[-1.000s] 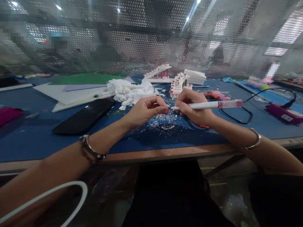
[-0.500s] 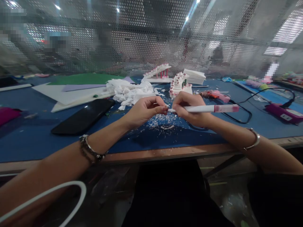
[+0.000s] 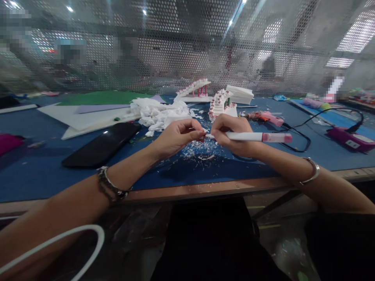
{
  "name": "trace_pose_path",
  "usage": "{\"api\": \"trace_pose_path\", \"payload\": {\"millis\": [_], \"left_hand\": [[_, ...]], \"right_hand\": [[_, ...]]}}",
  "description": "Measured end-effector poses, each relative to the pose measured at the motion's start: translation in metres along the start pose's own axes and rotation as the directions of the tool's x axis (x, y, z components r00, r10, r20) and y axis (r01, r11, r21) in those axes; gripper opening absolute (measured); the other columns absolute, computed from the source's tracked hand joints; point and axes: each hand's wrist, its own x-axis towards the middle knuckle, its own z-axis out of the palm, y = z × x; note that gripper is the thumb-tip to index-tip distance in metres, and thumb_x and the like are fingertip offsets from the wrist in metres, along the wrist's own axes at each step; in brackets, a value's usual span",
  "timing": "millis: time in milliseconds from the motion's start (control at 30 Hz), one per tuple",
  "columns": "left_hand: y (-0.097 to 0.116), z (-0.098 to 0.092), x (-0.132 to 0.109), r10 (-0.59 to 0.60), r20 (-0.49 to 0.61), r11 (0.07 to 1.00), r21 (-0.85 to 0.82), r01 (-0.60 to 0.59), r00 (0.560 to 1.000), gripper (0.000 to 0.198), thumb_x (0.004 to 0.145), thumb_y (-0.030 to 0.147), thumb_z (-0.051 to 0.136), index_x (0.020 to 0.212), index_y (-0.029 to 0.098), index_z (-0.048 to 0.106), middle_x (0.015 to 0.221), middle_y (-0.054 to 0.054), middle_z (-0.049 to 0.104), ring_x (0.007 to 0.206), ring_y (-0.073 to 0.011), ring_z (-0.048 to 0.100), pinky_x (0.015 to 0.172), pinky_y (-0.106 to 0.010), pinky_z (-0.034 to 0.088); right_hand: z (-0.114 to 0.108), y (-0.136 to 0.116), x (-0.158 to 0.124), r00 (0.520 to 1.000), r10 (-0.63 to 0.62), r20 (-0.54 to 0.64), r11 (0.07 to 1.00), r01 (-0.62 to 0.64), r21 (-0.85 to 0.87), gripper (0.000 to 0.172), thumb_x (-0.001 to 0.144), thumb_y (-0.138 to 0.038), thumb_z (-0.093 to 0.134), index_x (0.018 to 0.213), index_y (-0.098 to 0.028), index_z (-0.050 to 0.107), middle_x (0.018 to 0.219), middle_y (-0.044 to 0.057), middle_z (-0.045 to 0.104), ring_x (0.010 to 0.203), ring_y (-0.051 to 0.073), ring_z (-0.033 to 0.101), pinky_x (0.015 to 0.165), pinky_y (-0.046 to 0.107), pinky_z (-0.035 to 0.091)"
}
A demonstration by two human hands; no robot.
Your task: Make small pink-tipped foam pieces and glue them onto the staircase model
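In front of the nearer model staircase (image 3: 219,104), the right hand (image 3: 234,134) grips a white marker (image 3: 249,136), its tip just beside the left hand (image 3: 180,136), whose pinched fingertips mostly hide a tiny piece (image 3: 203,137).

Workroom, craft-workshop sort; whether in a school, studio or factory, not determinable. Table (image 3: 140,175): one, blue top, wooden edge. Shavings (image 3: 206,151): white, strewn along the near part. Scraps (image 3: 161,111): white, one heap. Sheets (image 3: 108,97): green, lilac and white, overlapping flat. Models (image 3: 219,104): two, stair-like, white with red touches, towards the back. Glue gun (image 3: 272,118): pink, lying on its side. Power strip (image 3: 350,139): purple, black plug inserted. Marker (image 3: 247,136): white and pink, in the right hand (image 3: 233,133). Screen (image 3: 181,58): perforated, behind the table. Lights (image 3: 69,8): several, overhead.
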Motion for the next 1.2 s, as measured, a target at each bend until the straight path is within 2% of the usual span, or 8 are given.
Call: {"api": "trace_pose_path", "payload": {"millis": [200,300,433,567,633,800,967,1200], "left_hand": [[0.0014,0.0010,0.0000,-0.021,0.018,0.998,-0.062,0.022,1.000,0.017,0.067,0.029,0.071,0.066,0.016,0.059,0.065,0.001,0.058,0.061,-0.0083,0.053,0.060,-0.022,0.042],[0.0025,0.0013,-0.0005,-0.021,0.022,0.998,-0.064,0.022,1.000,0.017,0.068,0.028,0.070,0.066,0.016,0.059,0.065,0.001,0.057,0.061,-0.0079,0.053,0.061,-0.021,0.042],[0.0026,0.0015,-0.0007,-0.005,0.024,0.998,-0.058,0.006,1.000,0.017,0.068,0.029,0.070,0.066,0.016,0.059,0.066,0.000,0.058,0.064,-0.0090,0.054,0.062,-0.022,0.043],[0.0020,0.0017,-0.0006,0.015,0.012,0.998,-0.053,-0.015,1.000,0.018,0.068,0.029,0.070,0.064,0.016,0.059,0.066,0.000,0.057,0.063,-0.0093,0.053,0.063,-0.024,0.043],[0.0023,0.0020,-0.0007,0.027,0.030,0.997,-0.074,-0.024,0.999,0.016,0.068,0.027,0.070,0.064,0.016,0.059,0.068,0.000,0.057,0.063,-0.0088,0.053,0.063,-0.023,0.043],[0.0035,0.0025,-0.0005,0.006,0.031,0.994,-0.105,-0.002,0.999,0.017,0.068,0.026,0.070,0.063,0.014,0.059,0.066,0.000,0.057,0.063,-0.0081,0.052,0.063,-0.021,0.042],[0.0016,0.0012,-0.0001,0.009,0.037,0.990,-0.142,-0.004,0.999,0.014,0.069,0.024,0.069,0.065,0.014,0.060,0.066,0.001,0.057,0.063,-0.0077,0.052,0.062,-0.021,0.040],[0.0044,0.0031,-0.0002,0.006,0.028,0.986,-0.169,-0.001,1.000,0.015,0.067,0.023,0.071,0.063,0.014,0.060,0.065,0.001,0.056,0.061,-0.0074,0.052,0.060,-0.021,0.040]], "right_hand": [[-0.0019,0.0005,-0.0013,1.000,-0.013,-0.005,1.000,0.013,-0.002,0.009,0.074,-0.018,0.046,0.065,-0.017,0.046,0.057,-0.004,0.049,0.052,0.005,0.042,0.051,0.019,0.035],[-0.0018,0.0016,-0.0017,0.998,-0.023,-0.051,1.000,0.023,-0.001,0.010,0.075,-0.019,0.047,0.066,-0.017,0.047,0.057,-0.004,0.048,0.052,0.005,0.041,0.051,0.019,0.034],[-0.0006,0.0025,-0.0026,0.999,-0.043,-0.012,0.999,0.043,0.021,0.010,0.075,-0.018,0.047,0.066,-0.017,0.047,0.057,-0.004,0.049,0.051,0.005,0.042,0.050,0.019,0.035],[-0.0007,0.0033,-0.0045,0.998,-0.030,-0.053,0.999,0.031,0.017,0.011,0.077,-0.020,0.047,0.067,-0.017,0.048,0.057,-0.004,0.049,0.051,0.005,0.042,0.050,0.019,0.035],[-0.0012,0.0029,-0.0051,0.998,-0.051,-0.025,0.998,0.052,0.025,0.010,0.077,-0.019,0.047,0.067,-0.017,0.049,0.059,-0.003,0.050,0.053,0.005,0.043,0.052,0.019,0.037],[-0.0017,0.0014,-0.0042,0.998,-0.033,-0.061,0.997,0.029,-0.065,0.009,0.074,-0.016,0.046,0.066,-0.016,0.049,0.057,-0.004,0.050,0.052,0.005,0.043,0.052,0.019,0.036],[0.0012,0.0002,-0.0033,0.996,-0.091,-0.018,0.995,0.091,-0.030,0.010,0.075,-0.018,0.046,0.066,-0.015,0.049,0.058,-0.004,0.051,0.051,0.003,0.043,0.051,0.017,0.037],[0.0025,0.0011,-0.0054,0.986,-0.158,-0.057,0.987,0.157,-0.019,0.010,0.076,-0.018,0.046,0.067,-0.015,0.050,0.058,-0.004,0.053,0.052,0.003,0.045,0.052,0.016,0.038]]}}
